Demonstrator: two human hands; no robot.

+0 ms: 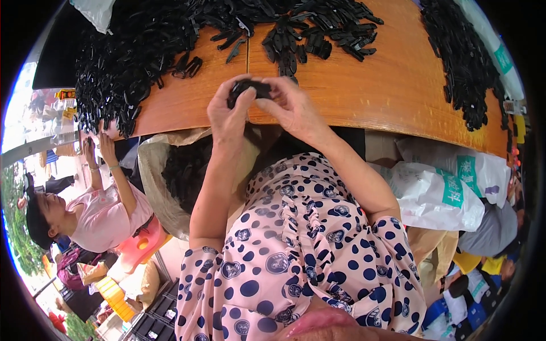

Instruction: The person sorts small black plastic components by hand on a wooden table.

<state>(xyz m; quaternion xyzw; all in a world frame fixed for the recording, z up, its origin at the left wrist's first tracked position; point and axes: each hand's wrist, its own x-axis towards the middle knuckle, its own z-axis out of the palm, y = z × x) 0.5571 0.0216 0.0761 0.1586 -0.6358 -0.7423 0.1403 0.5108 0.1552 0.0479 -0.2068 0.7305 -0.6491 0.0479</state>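
Note:
Between my two hands, just over the near edge of the wooden table (335, 108), is a small black plastic part (259, 89). My left hand (229, 108) closes around its left end, thumb pressed against the front. The fingers and thumb of my right hand (293, 105) pinch its right end. What kind of part it is, I cannot make out. Similar black parts (290, 42) lie loose on the table beyond my hands, and a larger heap (131, 62) spreads over the table's left side.
Another pile of black parts (458, 74) lies at the table's right. An open sack (156, 165) with black contents stands below the edge on the left. White printed bags (432, 193) are at the right. A co-worker in pink (108, 216) sits at the left, hands at the heap.

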